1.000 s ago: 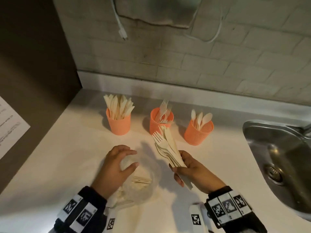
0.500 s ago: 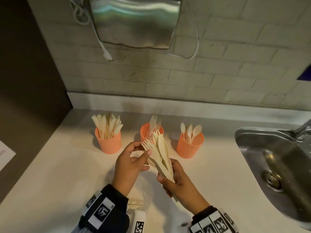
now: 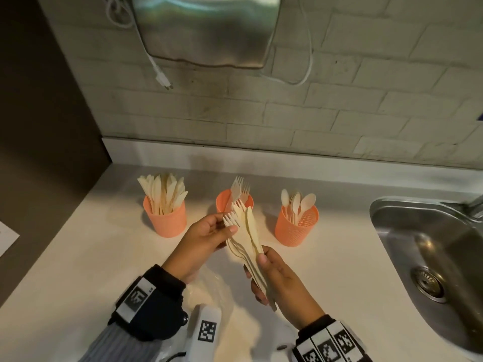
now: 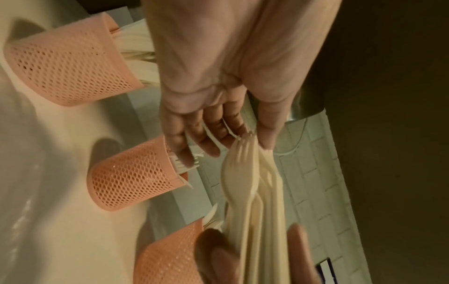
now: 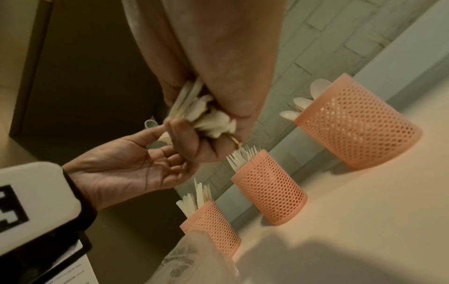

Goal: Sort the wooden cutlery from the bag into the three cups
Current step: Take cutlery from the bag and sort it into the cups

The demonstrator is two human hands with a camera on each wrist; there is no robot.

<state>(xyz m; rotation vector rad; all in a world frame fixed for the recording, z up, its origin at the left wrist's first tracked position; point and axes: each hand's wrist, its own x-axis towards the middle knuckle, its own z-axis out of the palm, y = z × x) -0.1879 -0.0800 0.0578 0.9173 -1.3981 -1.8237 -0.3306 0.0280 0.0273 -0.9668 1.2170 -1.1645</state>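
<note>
Three orange mesh cups stand in a row: the knife cup (image 3: 164, 218) on the left, the fork cup (image 3: 234, 202) in the middle, the spoon cup (image 3: 296, 226) on the right. In front of the fork cup, my right hand (image 3: 277, 278) grips the handles of a bundle of wooden cutlery (image 3: 247, 236), forks with a knife, heads pointing up. My left hand (image 3: 209, 236) pinches the head of the leftmost fork (image 3: 231, 220) between thumb and fingers. The clear plastic bag (image 3: 217, 286) lies on the counter below both hands. The left wrist view shows the pinched fork (image 4: 243, 173).
A steel sink (image 3: 431, 257) is set into the counter at the right. A metal dispenser (image 3: 209, 30) hangs on the brick wall, with a loose plug (image 3: 163, 79) dangling. A dark panel bounds the counter on the left, with a paper sheet (image 3: 5, 236) on it.
My left hand has left the bag and risen to the bundle, where it now pinches a fork. My right hand has lifted the bundle closer to the cups. The view has tilted up.
</note>
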